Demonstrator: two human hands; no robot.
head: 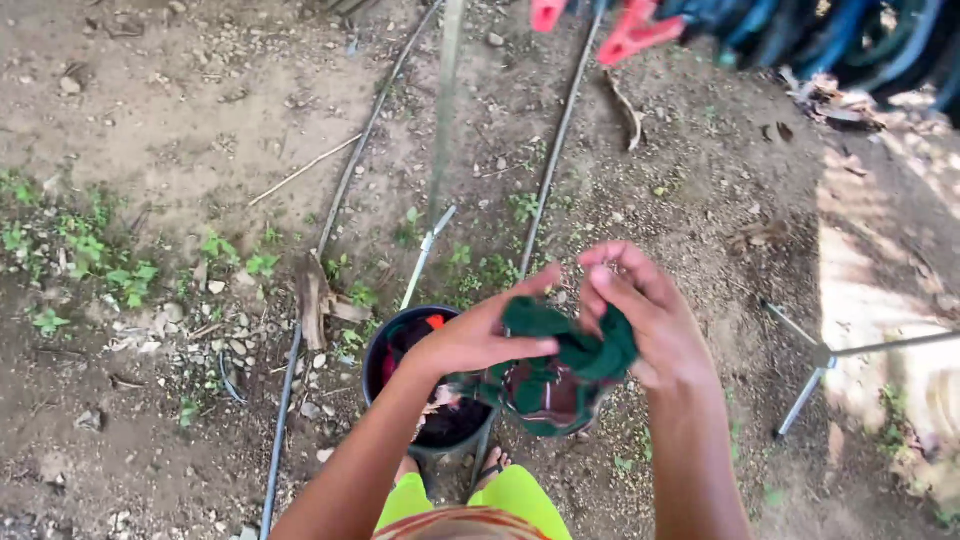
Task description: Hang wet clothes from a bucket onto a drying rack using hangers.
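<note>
Green cloth [560, 365], bunched, held in the air above the dark bucket [425, 400] on the dirt. Left hand [480, 335] and right hand [650, 320] both have fingers clamped on its top edge. Looks soft, light, possibly damp; best gripped at hem corners. Red pegs [625, 30] hang above.

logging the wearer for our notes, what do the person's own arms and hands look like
Both arms are bare from the lower edge of the view to the fingertips, with no sleeves showing. The left hand and right hand wear no gloves, and no rings, watch or bracelets are visible. The fingers are uncovered, nails short.
</note>
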